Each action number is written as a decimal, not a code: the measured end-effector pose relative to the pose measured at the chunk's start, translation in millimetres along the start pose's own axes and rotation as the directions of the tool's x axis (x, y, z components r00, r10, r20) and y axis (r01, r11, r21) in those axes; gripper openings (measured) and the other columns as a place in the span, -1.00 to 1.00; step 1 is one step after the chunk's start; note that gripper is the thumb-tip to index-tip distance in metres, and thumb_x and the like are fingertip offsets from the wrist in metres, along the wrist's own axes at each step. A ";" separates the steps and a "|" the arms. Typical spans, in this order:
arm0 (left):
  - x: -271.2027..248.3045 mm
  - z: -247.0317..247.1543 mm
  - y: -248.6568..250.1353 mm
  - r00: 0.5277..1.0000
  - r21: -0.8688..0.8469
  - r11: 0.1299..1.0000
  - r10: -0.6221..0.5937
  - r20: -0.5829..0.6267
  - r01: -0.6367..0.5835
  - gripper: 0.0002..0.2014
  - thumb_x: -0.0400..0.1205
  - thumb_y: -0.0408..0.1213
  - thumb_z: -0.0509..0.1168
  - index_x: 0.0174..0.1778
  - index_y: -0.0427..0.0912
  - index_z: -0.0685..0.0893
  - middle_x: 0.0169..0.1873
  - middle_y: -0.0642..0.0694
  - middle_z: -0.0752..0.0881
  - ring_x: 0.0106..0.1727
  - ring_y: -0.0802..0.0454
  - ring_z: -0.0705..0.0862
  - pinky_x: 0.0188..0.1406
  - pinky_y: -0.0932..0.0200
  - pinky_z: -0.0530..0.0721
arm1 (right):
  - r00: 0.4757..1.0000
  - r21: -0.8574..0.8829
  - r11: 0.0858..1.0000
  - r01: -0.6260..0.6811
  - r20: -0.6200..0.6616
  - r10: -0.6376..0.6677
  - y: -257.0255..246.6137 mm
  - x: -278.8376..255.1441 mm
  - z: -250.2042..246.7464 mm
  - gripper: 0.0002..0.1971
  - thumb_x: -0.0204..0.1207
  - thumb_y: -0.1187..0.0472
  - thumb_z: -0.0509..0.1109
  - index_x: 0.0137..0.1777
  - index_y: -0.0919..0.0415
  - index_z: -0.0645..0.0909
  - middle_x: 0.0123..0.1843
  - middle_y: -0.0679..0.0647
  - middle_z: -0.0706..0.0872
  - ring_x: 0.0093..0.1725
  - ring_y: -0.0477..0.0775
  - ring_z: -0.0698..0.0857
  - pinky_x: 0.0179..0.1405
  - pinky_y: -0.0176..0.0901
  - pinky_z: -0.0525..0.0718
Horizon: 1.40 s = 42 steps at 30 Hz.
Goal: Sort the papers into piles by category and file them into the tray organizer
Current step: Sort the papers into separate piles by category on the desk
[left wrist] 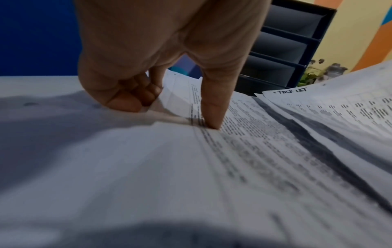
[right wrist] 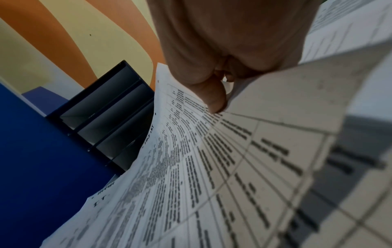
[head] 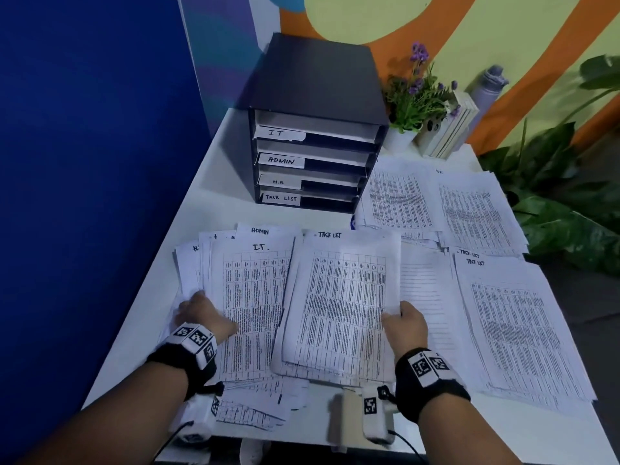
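Note:
A black tray organizer (head: 315, 78) stands at the table's back, its slots labelled IT, ADMIN, H.R and TASK LIST. In front lies a fanned stack topped by an IT sheet (head: 251, 297). My left hand (head: 198, 307) grips that stack's left edge; in the left wrist view the left hand (left wrist: 169, 114) has its thumb (left wrist: 212, 117) pressed on top and its fingers (left wrist: 127, 99) curled under the edge. My right hand (head: 396, 313) pinches a few TASK LIST sheets (head: 339, 303) by their right edge, lifted and tilted. The right hand (right wrist: 218, 94) shows its thumb on the printed face (right wrist: 212, 167).
A TASK LIST pile (head: 513, 330) lies at the right, with further piles (head: 436, 203) behind it beside the organizer. A potted plant (head: 412, 102), white books (head: 449, 129) and a bottle (head: 486, 92) stand at the back right. A blue wall (head: 84, 162) borders the table's left.

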State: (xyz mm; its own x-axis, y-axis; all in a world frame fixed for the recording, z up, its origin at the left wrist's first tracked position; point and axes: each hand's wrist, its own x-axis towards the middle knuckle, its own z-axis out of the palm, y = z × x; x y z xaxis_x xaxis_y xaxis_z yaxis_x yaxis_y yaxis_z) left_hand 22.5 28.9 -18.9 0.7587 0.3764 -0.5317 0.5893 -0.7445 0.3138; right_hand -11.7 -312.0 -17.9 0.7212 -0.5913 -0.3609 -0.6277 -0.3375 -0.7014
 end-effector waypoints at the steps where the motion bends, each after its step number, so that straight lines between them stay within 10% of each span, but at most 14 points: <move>1: 1.0 -0.3 0.5 1.000 -0.028 1.000 0.004 0.014 -0.004 0.01 0.23 -0.19 0.63 0.55 -0.25 0.24 0.27 -0.24 0.60 0.24 -0.26 0.62 0.23 -0.05 0.66 | 1.000 -0.012 1.000 0.011 0.000 -0.011 -2.1 -4.8 1.7 -0.96 0.52 0.41 0.27 -0.15 0.39 0.50 -0.32 0.09 0.57 -0.25 0.11 0.56 -0.21 -0.15 0.57; 10: -21.7 2.3 1.9 0.952 -0.314 0.908 0.215 -0.218 -0.277 -0.55 0.66 -0.35 0.25 0.48 -0.11 0.36 0.19 -0.29 0.69 0.07 -0.29 0.70 0.08 -0.05 0.69 | 0.994 0.117 0.992 0.046 0.092 -0.057 -2.5 -1.6 2.0 -0.74 0.55 0.35 0.37 0.22 0.35 0.60 0.00 0.11 0.70 -0.05 0.07 0.63 0.07 -0.16 0.60; 13: -26.8 -9.4 1.0 0.928 -0.316 0.880 0.290 -0.235 -0.355 -0.41 0.65 -0.50 0.21 0.57 0.03 0.30 0.25 -0.23 0.68 0.08 -0.25 0.69 0.08 0.02 0.66 | 0.994 0.185 0.982 0.038 0.089 -0.055 -6.1 0.3 -6.2 -0.90 0.53 0.42 0.36 -0.10 0.21 0.59 -0.20 0.01 0.63 -0.11 0.07 0.59 -0.02 -0.17 0.58; 21: -42.9 -40.4 12.6 0.934 -0.383 0.861 0.245 -0.261 -0.333 -0.26 0.68 -0.54 0.11 0.60 0.36 0.16 0.00 -0.26 0.68 -0.35 -0.12 0.63 -0.41 0.18 0.61 | 0.990 0.269 0.963 0.021 0.130 -0.058 -3.2 3.1 -19.9 -0.98 0.51 0.42 0.39 -0.12 0.33 0.61 -0.18 0.11 0.68 -0.16 0.10 0.63 -0.07 -0.15 0.60; 23: -52.0 -50.1 23.5 0.899 -0.367 0.833 0.311 -0.308 -0.413 -0.22 0.69 -0.54 0.11 0.60 0.42 0.08 0.20 -0.23 0.64 -0.25 -0.24 0.67 -0.37 0.16 0.60 | 0.985 0.385 0.923 -0.012 0.162 -0.055 -9.4 6.2 -27.8 -0.90 0.52 0.44 0.41 -0.06 0.25 0.67 -0.07 0.05 0.78 -0.06 0.07 0.72 0.07 -0.08 0.64; 26: -62.3 -58.6 40.1 0.824 -0.369 0.742 0.450 -0.346 -0.560 -0.32 0.69 -0.56 0.12 0.51 0.36 0.36 0.51 0.07 0.42 0.04 -0.13 0.67 -0.17 0.12 0.70 | 0.976 0.499 0.866 -0.033 0.204 -0.080 -23.4 5.9 -38.7 -0.77 0.53 0.48 0.40 0.07 0.20 0.73 0.03 0.10 0.84 0.05 0.13 0.79 0.17 0.06 0.70; 29: -65.2 -53.1 59.2 0.850 -0.489 0.697 0.455 -0.264 -0.525 -0.52 0.69 -0.52 0.13 0.01 0.22 0.74 0.20 -0.04 0.69 -0.48 0.04 0.63 -0.55 0.30 0.58 | 0.974 0.509 0.861 -0.021 0.204 -0.097 -35.7 2.1 -47.6 -0.82 0.54 0.48 0.40 0.04 0.25 0.72 0.00 0.19 0.84 0.00 0.21 0.79 0.11 0.15 0.75; 32: -82.7 -42.6 87.1 0.874 -0.675 0.587 0.446 -0.190 -0.447 -0.75 0.71 -0.34 0.23 -0.09 0.04 0.78 0.02 0.09 0.76 0.05 0.04 0.74 -0.03 0.29 0.58 | 0.981 0.518 0.856 0.006 0.162 -0.105 -40.5 5.3 -55.3 -0.86 0.53 0.46 0.42 0.00 0.26 0.70 -0.04 0.23 0.83 -0.07 0.21 0.78 0.08 0.17 0.73; 37: -118.0 -18.5 136.9 0.826 -0.463 0.689 0.515 -0.228 -0.557 -0.75 0.65 -0.32 0.34 0.18 -0.37 0.71 -0.02 0.00 0.63 0.09 0.04 0.60 0.06 0.28 0.41 | 0.991 0.391 0.914 0.104 0.036 -0.128 -34.2 24.6 -86.6 -0.91 0.58 0.37 0.38 -0.09 0.19 0.67 -0.14 0.10 0.79 -0.15 0.06 0.73 -0.08 -0.08 0.71; 42: -128.5 -9.2 177.8 0.827 -0.348 0.750 0.503 -0.249 -0.562 -0.63 0.68 -0.30 0.30 0.38 -0.38 0.59 0.32 -0.22 0.62 0.12 0.04 0.54 0.11 0.27 0.42 | 0.966 -0.004 0.995 0.103 -0.236 -0.101 -0.3 64.7 -148.2 -0.81 0.55 0.48 0.17 -0.07 0.26 0.58 -0.29 0.17 0.61 -0.24 0.17 0.56 -0.34 -0.17 0.43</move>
State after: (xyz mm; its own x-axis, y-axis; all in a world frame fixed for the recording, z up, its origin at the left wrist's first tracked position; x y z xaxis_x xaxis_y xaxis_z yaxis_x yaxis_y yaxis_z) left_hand 32.3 -146.8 112.4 0.9936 0.0740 -0.0859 0.1129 -0.5781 0.8082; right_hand -8.3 -458.7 50.0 0.6914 -0.7102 -0.1326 -0.5510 -0.3997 -0.7325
